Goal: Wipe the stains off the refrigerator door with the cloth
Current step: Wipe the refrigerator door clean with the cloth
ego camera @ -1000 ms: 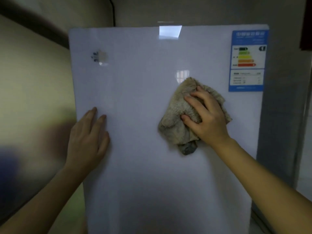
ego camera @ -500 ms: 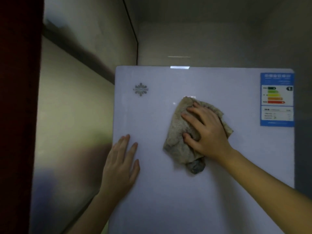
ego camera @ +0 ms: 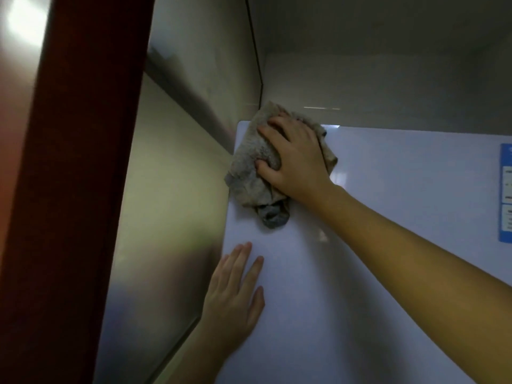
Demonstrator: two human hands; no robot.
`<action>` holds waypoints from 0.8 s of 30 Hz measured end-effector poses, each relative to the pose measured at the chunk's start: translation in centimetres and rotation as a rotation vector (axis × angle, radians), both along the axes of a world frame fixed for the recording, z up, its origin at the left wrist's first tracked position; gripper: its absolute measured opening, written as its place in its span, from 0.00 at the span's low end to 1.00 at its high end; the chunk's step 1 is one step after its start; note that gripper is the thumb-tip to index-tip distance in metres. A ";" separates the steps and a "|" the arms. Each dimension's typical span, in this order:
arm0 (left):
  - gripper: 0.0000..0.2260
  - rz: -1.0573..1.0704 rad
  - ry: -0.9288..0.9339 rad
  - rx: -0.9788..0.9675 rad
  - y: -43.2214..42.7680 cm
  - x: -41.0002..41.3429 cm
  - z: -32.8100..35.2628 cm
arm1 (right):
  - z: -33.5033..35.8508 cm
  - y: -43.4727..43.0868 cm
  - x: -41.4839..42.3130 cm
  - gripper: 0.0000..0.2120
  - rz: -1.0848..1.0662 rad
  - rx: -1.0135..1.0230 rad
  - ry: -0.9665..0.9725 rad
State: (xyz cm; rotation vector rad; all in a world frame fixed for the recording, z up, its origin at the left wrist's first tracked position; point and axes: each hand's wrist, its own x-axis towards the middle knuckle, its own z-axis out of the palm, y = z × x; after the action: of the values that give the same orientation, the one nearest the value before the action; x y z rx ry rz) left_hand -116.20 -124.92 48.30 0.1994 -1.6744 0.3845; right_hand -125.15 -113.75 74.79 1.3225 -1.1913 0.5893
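The refrigerator door (ego camera: 388, 245) filled the right and lower part of the head view, a pale, glossy panel seen from below and to the left. A crumpled beige cloth (ego camera: 249, 167) lay against the door's top left corner, its upper folds reaching just past the top edge and its left side hanging slightly over the door's left edge. A darker grey end of the cloth bunched below the rest. The right hand (ego camera: 296, 159) was on top of the cloth and pressed it to the door, the fingers curved over its upper folds and the thumb dug into the fabric, so the hand gripped the bundle rather than lying flat on it. The right forearm ran down across the door toward the lower right. Below the cloth and apart from it, the left hand (ego camera: 235, 295) rested flat on the door near its left edge, fingers straight and close together, thumb a little spread. A blue label (ego camera: 506, 192) showed at the door's right side, cut off by the frame. A shiny wall panel (ego camera: 171, 189) stood just left of the door, and a dark red frame (ego camera: 74, 189) rose at the far left.
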 end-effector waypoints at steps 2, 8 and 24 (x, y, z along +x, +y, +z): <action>0.24 -0.010 0.001 0.004 0.0 0.0 -0.1 | -0.9 -1.1 0.5 0.31 0.004 0.023 0.028; 0.24 -0.020 0.017 0.009 0.1 -0.1 -0.3 | -1.2 0.1 -0.6 0.32 -0.070 0.178 0.164; 0.23 -0.010 -0.019 0.000 -0.4 1.2 -1.9 | -10.9 6.0 -5.0 0.31 -0.026 0.335 0.272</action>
State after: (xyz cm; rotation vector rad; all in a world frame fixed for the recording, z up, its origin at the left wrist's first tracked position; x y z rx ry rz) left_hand -115.05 -125.32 46.36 0.1878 -1.6935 0.3805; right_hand -130.15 -107.78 63.90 1.6085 -1.1093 0.1835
